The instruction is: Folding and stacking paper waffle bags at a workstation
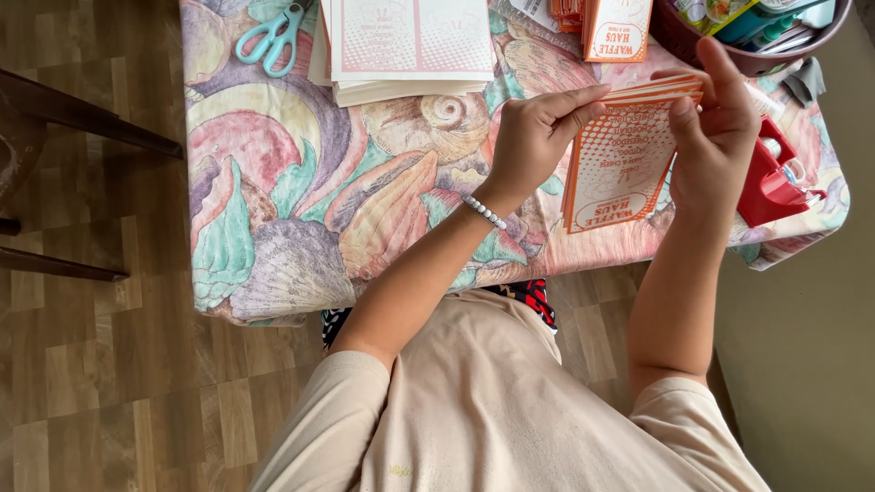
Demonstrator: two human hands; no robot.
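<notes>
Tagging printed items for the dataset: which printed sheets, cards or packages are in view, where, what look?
Stack of orange-and-white printed paper cards: held between left hand and right hand, rectangular.
Pile of pink-and-white printed sheets: table's far edge, flat.
Small orange-and-white cards: far right, upright.
Colourful packages in dark bowl: top right corner.

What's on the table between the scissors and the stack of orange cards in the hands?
In the head view, a pile of pink printed sheets lies between the scissors and the orange cards.
</notes>
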